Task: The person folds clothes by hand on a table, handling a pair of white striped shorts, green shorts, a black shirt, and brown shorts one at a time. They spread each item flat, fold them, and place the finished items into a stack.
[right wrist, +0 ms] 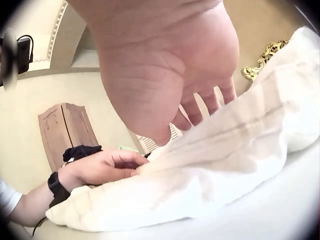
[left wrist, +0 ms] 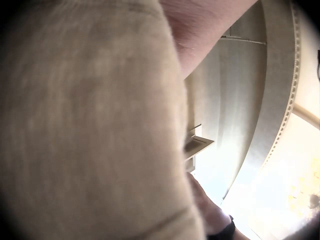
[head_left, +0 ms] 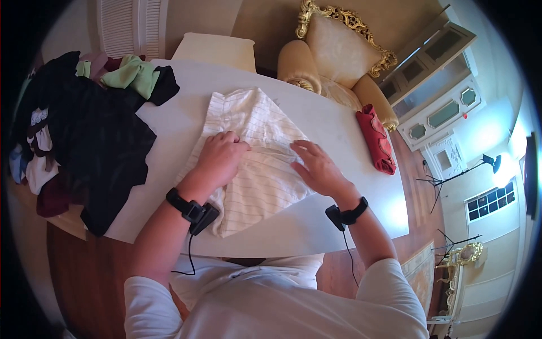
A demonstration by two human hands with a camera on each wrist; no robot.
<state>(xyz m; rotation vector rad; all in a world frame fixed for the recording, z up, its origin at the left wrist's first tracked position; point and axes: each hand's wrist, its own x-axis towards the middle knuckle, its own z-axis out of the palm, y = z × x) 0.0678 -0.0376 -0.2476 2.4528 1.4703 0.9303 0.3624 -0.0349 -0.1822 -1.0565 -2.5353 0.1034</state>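
A white garment (head_left: 257, 169) with thin dark stripes lies partly folded on the white table, its narrower end pointing away from me. My left hand (head_left: 222, 157) pinches a bit of its cloth near the middle. The right wrist view shows the left hand's thumb and fingers (right wrist: 125, 162) meeting at a raised fold. My right hand (head_left: 318, 168) is over the garment's right edge, fingers spread and fairly straight, palm toward the cloth. In the left wrist view, the garment (left wrist: 95, 120) fills the near side and hides the left fingers.
A heap of dark clothes (head_left: 107, 135) covers the table's left side, with a light green piece (head_left: 135, 76) on top. A rolled red bundle (head_left: 376, 138) lies near the right edge of the table (head_left: 367, 209). Beyond stand a gilded armchair (head_left: 339, 56) and a cream chair (head_left: 214, 51).
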